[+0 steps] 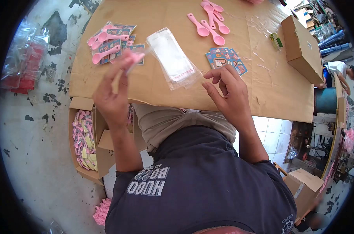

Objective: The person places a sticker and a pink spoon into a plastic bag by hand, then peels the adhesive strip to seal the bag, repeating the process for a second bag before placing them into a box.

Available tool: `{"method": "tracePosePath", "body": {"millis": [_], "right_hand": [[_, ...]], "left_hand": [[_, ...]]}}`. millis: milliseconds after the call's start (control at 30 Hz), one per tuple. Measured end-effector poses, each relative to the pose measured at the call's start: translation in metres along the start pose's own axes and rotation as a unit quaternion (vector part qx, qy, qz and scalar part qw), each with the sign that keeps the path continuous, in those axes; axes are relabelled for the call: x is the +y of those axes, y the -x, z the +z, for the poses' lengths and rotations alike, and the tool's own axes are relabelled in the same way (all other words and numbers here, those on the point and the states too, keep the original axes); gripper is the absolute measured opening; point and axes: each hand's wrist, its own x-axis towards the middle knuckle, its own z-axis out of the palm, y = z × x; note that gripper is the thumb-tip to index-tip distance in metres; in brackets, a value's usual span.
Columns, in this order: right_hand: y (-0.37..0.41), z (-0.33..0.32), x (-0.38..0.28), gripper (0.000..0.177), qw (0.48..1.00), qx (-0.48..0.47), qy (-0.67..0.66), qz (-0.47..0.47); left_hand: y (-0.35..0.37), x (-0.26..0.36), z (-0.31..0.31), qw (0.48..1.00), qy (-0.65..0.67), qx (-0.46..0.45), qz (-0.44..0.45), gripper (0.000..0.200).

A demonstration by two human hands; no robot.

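My left hand is raised over the table's left side, its fingers pinched on something pink and blurred that I cannot make out. Just beyond it is a pile of pink measuring spoons with printed cards in clear bags. My right hand hovers with thumb and fingers apart, nothing visible between them, close to the flap end of a stack of clear plastic bags. Past its fingertips lie blue printed cards. Several loose pink measuring spoons rest farther back.
A closed cardboard box stands on the brown-covered table at right, beside a small green-yellow packet. Below the left edge, an open carton holds many packed pink pieces. Another person is at far right.
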Motion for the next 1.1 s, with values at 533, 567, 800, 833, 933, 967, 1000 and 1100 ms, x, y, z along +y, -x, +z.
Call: {"method": "tracePosePath", "body": {"millis": [533, 567, 800, 833, 933, 967, 1000, 1100], "right_hand": [[-0.049, 0.057, 0.005, 0.017, 0.99, -0.046, 0.116, -0.07], [-0.05, 0.056, 0.004, 0.015, 0.99, -0.015, 0.11, -0.091], [-0.026, 0.037, -0.029, 0.017, 0.979, -0.026, 0.118, -0.163], [-0.021, 0.034, -0.033, 0.017, 0.979, -0.019, 0.126, -0.157], [-0.014, 0.024, -0.038, 0.019, 0.973, -0.096, 0.083, -0.191], [-0.012, 0.02, -0.035, 0.019, 0.974, -0.09, 0.085, -0.188], [-0.011, 0.016, -0.029, 0.019, 0.979, -0.091, 0.056, -0.176], [-0.011, -0.003, -0.014, 0.019, 0.991, -0.049, 0.029, -0.117]], "left_hand": [[0.03, -0.024, -0.006, 0.996, -0.083, -0.017, -0.023, 0.025], [0.033, -0.019, -0.003, 0.996, -0.083, -0.016, -0.023, 0.025], [0.036, -0.007, 0.032, 0.92, 0.27, -0.132, -0.251, 0.035], [0.034, -0.007, 0.036, 0.911, 0.294, -0.132, -0.255, 0.036], [0.032, -0.01, 0.046, 0.885, 0.307, -0.149, -0.316, 0.03], [0.031, -0.009, 0.046, 0.885, 0.308, -0.155, -0.314, 0.03], [0.03, -0.008, 0.046, 0.881, 0.307, -0.152, -0.327, 0.027], [0.032, -0.008, 0.052, 0.865, 0.35, -0.127, -0.336, 0.024]]}}
